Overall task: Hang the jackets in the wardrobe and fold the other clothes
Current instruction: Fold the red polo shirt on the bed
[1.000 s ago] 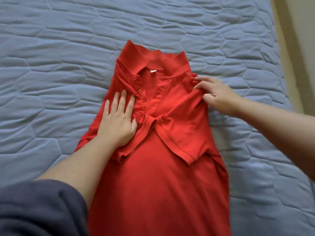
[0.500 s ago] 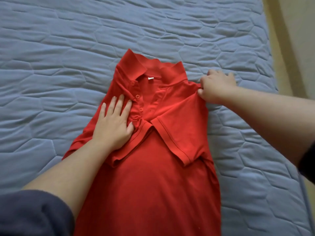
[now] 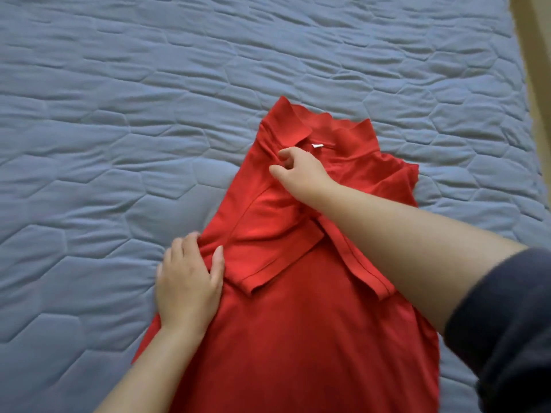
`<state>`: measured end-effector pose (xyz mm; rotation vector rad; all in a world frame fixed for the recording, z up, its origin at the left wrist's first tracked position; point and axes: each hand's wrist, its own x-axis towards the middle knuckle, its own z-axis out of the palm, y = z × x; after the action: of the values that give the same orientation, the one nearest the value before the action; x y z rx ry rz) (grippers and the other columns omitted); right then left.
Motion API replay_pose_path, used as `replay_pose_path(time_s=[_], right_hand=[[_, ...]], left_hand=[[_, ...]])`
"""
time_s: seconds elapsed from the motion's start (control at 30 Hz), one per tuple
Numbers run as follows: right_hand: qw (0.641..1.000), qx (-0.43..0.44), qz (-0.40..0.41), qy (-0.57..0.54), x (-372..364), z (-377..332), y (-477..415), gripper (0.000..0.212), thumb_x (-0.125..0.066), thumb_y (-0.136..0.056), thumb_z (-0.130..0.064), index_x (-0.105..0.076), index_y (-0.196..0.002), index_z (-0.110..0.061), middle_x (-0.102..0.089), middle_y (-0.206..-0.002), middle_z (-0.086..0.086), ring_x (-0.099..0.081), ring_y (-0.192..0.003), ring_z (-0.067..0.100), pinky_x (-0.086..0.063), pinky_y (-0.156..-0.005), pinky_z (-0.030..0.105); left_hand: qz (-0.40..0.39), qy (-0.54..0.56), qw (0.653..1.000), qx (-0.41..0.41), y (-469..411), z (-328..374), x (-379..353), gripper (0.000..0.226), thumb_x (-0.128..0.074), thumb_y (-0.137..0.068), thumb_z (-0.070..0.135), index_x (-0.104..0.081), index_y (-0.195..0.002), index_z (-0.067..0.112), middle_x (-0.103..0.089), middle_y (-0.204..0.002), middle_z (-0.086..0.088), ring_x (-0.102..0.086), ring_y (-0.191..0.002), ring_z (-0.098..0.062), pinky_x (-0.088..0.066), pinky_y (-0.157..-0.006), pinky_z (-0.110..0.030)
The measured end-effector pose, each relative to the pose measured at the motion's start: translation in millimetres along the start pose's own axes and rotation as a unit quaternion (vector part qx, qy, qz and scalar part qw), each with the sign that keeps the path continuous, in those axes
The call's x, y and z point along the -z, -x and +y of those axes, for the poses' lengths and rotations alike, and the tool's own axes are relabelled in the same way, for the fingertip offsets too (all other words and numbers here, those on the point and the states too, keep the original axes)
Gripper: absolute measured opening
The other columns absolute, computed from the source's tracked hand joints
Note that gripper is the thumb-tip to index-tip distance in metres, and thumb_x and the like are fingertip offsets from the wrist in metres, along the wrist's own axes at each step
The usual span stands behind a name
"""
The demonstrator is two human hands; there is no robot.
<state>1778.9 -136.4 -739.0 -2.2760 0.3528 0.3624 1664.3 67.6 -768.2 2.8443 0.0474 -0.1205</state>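
We locate the red short-sleeved polo shirt [image 3: 298, 338] at centre frame, front up on the blue quilted bedspread [image 3: 119, 114]. The bottom edge of the frame cuts off its hem. The left hand [image 3: 187, 284], lower left of centre, grips the shirt's folded side edge, with the thumb on top and curved fingers along the outer side. The right hand [image 3: 298, 171], just below the collar, has its fingers curled. We cannot tell whether they pinch cloth. This hand and its forearm hide the button placket.
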Motion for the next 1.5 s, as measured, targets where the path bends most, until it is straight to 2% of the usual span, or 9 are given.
replay_pose_path(time_s=[0.1, 0.3, 0.43, 0.67, 0.8, 0.93, 1.03, 1.17, 1.5], right_hand=[[0.998, -0.031, 0.055, -0.003, -13.1, -15.8, -29.0, 0.024, -0.056, -0.092, -0.022, -0.066, -0.106, -0.007, -0.066, -0.103, 0.010, -0.059, -0.108, 0.026, -0.038, -0.079, 0.026], [0.991, -0.093, 0.094, -0.029, -38.1, -12.1, -37.1, 0.021, -0.046, -0.094, -0.019, -0.058, -0.110, -0.014, -0.063, -0.109, 0.008, -0.058, -0.099, 0.024, -0.040, -0.079, 0.026], [0.985, -0.032, 0.115, -0.128, 2.1, 2.4, -14.3, 0.007, -0.054, -0.084, -0.022, -0.056, -0.089, -0.026, -0.065, -0.090, 0.001, -0.062, -0.086, 0.020, -0.047, -0.078, 0.032], [0.983, -0.016, 0.162, 0.083, 101.1, 98.0, 61.9, 0.024, -0.052, -0.084, 0.000, -0.062, -0.104, -0.008, -0.060, -0.102, 0.008, -0.056, -0.090, 0.019, -0.038, -0.081, 0.021], [0.978, -0.095, 0.186, -0.028, 97.4, 143.8, 129.1, 0.046, -0.065, -0.077, -0.001, -0.052, -0.121, -0.006, -0.055, -0.119, 0.015, -0.057, -0.092, 0.025, -0.048, -0.087, 0.036], [0.993, -0.086, 0.082, -0.019, 58.2, 161.4, 199.1, 0.081, -0.066, -0.065, -0.036, -0.038, -0.138, -0.016, -0.049, -0.126, 0.004, -0.054, -0.106, 0.018, -0.045, -0.093, 0.030], [0.978, -0.119, 0.170, 0.017, 39.2, 167.9, 200.9, 0.059, -0.065, -0.076, -0.021, -0.044, -0.131, -0.020, -0.059, -0.118, 0.008, -0.057, -0.107, 0.027, -0.046, -0.091, 0.038], [0.944, -0.223, 0.243, 0.007, 44.5, 186.1, 195.0, 0.034, -0.060, -0.079, -0.011, -0.051, -0.112, -0.016, -0.065, -0.093, 0.010, -0.061, -0.092, 0.033, -0.043, -0.075, 0.037], [0.932, -0.335, 0.136, -0.039, 16.3, 189.1, 287.9, 0.019, -0.058, -0.088, -0.031, -0.053, -0.076, -0.017, -0.066, -0.079, 0.012, -0.062, -0.084, 0.033, -0.041, -0.068, 0.034]], left_hand=[[-0.016, 0.065, 0.995, 0.072, 10.7, -15.3, 2.3, 0.029, -0.045, -0.095, 0.036, -0.054, -0.089, 0.009, -0.064, -0.074, -0.018, -0.062, -0.067, -0.042, -0.045, -0.054, -0.042], [-0.019, 0.024, 0.998, 0.051, 10.7, -27.6, -11.1, 0.033, -0.035, -0.091, 0.036, -0.050, -0.078, 0.009, -0.060, -0.060, -0.017, -0.057, -0.046, -0.041, -0.040, -0.040, -0.036], [0.032, 0.112, 0.990, 0.079, 13.3, -19.4, 2.0, 0.018, -0.054, -0.090, 0.018, -0.052, -0.105, 0.008, -0.064, -0.091, -0.020, -0.062, -0.080, -0.042, -0.047, -0.063, -0.046], [0.092, 0.075, 0.988, -0.102, 17.9, 37.1, 22.3, 0.047, -0.054, -0.069, 0.013, -0.056, -0.116, 0.016, -0.052, -0.123, -0.007, -0.047, -0.115, -0.026, -0.030, -0.096, -0.043], [0.037, 0.126, 0.971, -0.200, 33.0, 105.7, 16.2, 0.037, -0.058, -0.069, 0.014, -0.061, -0.105, 0.019, -0.057, -0.115, 0.000, -0.052, -0.111, -0.020, -0.031, -0.090, -0.035], [-0.082, 0.097, 0.932, -0.338, 51.3, 148.6, -11.1, 0.058, -0.050, -0.071, 0.038, -0.055, -0.125, 0.019, -0.045, -0.142, -0.005, -0.035, -0.137, -0.023, -0.026, -0.111, -0.043], [-0.144, -0.035, 0.905, -0.398, 60.0, 158.9, -41.0, 0.076, -0.041, -0.071, 0.045, -0.038, -0.143, 0.021, -0.029, -0.154, -0.009, -0.024, -0.143, -0.026, -0.023, -0.113, -0.051], [-0.143, -0.109, 0.909, -0.376, 61.1, 151.9, -64.1, 0.065, -0.034, -0.082, 0.043, -0.040, -0.143, 0.021, -0.032, -0.152, -0.010, -0.032, -0.140, -0.027, -0.031, -0.109, -0.052], [-0.178, -0.149, 0.926, -0.296, 131.9, 62.5, -18.6, 0.065, -0.032, -0.086, 0.044, -0.038, -0.145, 0.018, -0.027, -0.155, -0.008, -0.028, -0.141, -0.027, -0.022, -0.110, -0.050]])
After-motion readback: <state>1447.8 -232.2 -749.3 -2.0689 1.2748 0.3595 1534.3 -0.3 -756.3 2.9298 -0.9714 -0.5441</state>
